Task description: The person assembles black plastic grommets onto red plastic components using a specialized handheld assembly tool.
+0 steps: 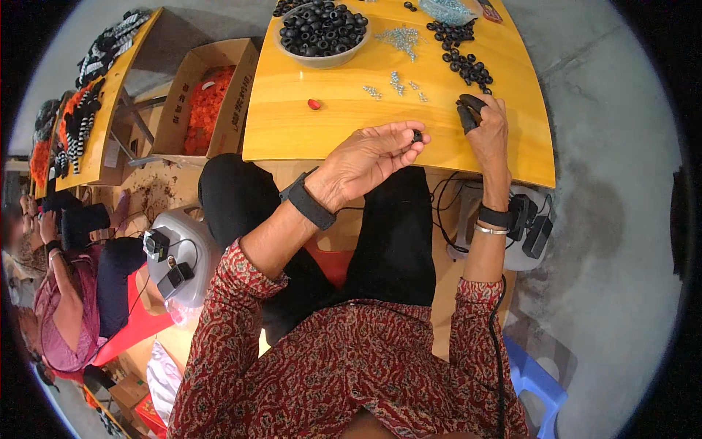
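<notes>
My left hand [376, 157] is over the table's near edge, palm turned up. Its thumb and fingers pinch a small black round piece [417, 136]. To the right, my right hand [488, 132] is low over the table, its fingers curled, with black covers on the thumb and a finger. Those covered tips are close together, and I cannot make out what is between them. Just beyond it lies a trail of loose black hollow round pieces [468, 68]. Small silvery pieces [397, 83] lie in little groups on the yellow table [336, 135].
A bowl [324, 60] heaped with black round pieces stands at the back left. Nearer is a small red piece [314, 104]. A clear bag [446, 10] lies at the far edge. Left of the table is a cardboard box [245, 95] of orange pieces; another person [69, 314] sits beyond.
</notes>
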`<state>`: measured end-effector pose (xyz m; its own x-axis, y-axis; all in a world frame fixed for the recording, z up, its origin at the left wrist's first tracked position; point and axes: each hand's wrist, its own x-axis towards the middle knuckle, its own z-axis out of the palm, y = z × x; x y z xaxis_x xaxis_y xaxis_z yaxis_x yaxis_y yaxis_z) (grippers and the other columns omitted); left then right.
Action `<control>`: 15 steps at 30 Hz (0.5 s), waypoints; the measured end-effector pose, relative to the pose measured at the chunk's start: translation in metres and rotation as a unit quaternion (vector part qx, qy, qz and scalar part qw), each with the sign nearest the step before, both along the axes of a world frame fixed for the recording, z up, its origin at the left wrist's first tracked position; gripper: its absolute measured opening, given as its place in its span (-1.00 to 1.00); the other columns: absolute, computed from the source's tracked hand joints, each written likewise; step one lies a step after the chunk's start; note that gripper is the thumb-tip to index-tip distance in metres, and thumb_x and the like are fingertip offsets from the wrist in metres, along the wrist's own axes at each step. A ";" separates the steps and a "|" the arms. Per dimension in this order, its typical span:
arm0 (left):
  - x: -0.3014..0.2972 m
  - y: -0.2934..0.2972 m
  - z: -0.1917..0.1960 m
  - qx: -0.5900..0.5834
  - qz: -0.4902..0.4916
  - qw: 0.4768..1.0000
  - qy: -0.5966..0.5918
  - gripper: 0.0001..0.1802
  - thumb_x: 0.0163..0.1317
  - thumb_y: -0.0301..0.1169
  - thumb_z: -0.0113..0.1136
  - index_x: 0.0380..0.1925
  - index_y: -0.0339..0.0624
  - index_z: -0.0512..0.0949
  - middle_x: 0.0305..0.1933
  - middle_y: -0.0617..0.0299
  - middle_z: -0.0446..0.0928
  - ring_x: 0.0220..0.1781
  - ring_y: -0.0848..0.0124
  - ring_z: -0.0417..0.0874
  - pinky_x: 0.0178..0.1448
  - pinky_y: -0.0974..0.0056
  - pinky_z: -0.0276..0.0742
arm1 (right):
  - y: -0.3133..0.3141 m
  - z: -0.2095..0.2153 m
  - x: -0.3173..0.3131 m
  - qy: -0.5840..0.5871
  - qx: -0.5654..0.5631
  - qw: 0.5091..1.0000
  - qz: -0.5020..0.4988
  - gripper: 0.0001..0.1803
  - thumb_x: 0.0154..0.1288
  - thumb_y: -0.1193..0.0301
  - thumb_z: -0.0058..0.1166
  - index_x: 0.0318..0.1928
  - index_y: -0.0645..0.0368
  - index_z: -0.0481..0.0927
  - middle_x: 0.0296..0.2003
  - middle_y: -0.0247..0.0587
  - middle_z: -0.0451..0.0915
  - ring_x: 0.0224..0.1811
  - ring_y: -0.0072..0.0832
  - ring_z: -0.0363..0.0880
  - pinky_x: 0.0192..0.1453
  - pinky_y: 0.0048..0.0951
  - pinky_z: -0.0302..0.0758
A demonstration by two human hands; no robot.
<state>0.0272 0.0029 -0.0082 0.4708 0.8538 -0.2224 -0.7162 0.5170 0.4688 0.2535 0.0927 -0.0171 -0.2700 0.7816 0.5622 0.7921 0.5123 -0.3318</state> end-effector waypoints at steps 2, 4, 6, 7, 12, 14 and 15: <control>0.000 -0.001 0.004 0.005 0.011 1.000 0.009 -0.70 0.32 -0.49 0.00 0.00 -0.43 0.42 -0.05 0.05 0.51 -0.12 0.47 0.56 0.02 0.47 0.56 | 0.001 0.001 0.000 -0.003 -0.008 1.000 0.002 -0.81 0.02 0.54 0.18 -0.28 0.29 0.64 -0.26 -0.11 0.57 -0.18 -0.15 0.43 -0.08 -0.29 0.42; -0.002 -0.001 0.004 0.001 0.012 1.000 0.005 -0.70 0.32 -0.49 0.00 0.01 -0.44 0.42 -0.05 0.03 0.51 -0.10 0.45 0.56 0.04 0.46 0.55 | 0.002 0.006 -0.006 -0.021 0.000 1.000 0.016 -0.80 0.03 0.52 0.18 -0.27 0.30 0.64 -0.24 -0.10 0.56 -0.16 -0.14 0.42 -0.10 -0.28 0.41; -0.003 0.000 0.004 -0.004 0.015 1.000 0.003 -0.70 0.32 -0.50 -0.01 0.01 -0.45 0.41 -0.04 0.02 0.51 -0.07 0.43 0.57 0.07 0.45 0.55 | 0.005 0.008 -0.005 -0.032 -0.017 0.999 0.021 -0.79 0.03 0.52 0.19 -0.26 0.30 0.63 -0.26 -0.08 0.57 -0.17 -0.13 0.43 -0.10 -0.27 0.41; -0.002 0.001 0.003 -0.004 0.018 1.000 -0.004 -0.72 0.30 -0.51 0.02 -0.02 -0.45 0.44 -0.06 0.03 0.52 -0.07 0.40 0.57 0.07 0.43 0.55 | 0.007 0.008 -0.004 -0.046 -0.031 0.998 0.023 -0.79 0.02 0.52 0.19 -0.26 0.30 0.63 -0.28 -0.06 0.57 -0.18 -0.13 0.44 -0.11 -0.26 0.41; -0.001 0.001 0.001 -0.001 0.036 0.999 -0.014 -0.74 0.30 -0.53 0.03 -0.06 -0.45 0.47 -0.08 0.04 0.53 -0.07 0.35 0.58 0.10 0.38 0.54 | 0.009 0.003 -0.003 -0.007 -0.049 0.999 0.018 -0.81 0.04 0.53 0.18 -0.28 0.31 0.63 -0.34 0.05 0.58 -0.28 -0.12 0.52 -0.16 -0.30 0.46; -0.002 0.001 -0.003 0.018 0.042 0.999 -0.001 -0.71 0.32 -0.53 -0.04 0.01 -0.45 0.41 -0.01 -0.02 0.50 0.00 0.36 0.56 0.12 0.40 0.53 | 0.007 -0.001 -0.004 0.087 -0.126 0.987 -0.039 -0.83 0.08 0.56 0.18 -0.26 0.33 0.61 -0.33 -0.03 0.63 -0.33 -0.32 0.60 -0.24 -0.44 0.51; -0.003 0.001 -0.002 0.018 0.044 0.999 -0.001 -0.71 0.32 -0.53 -0.04 0.01 -0.45 0.41 -0.01 -0.02 0.50 0.00 0.36 0.56 0.12 0.40 0.53 | 0.002 0.001 -0.007 0.087 -0.127 0.987 -0.038 -0.83 0.08 0.56 0.18 -0.26 0.33 0.61 -0.33 -0.03 0.63 -0.33 -0.32 0.60 -0.24 -0.44 0.51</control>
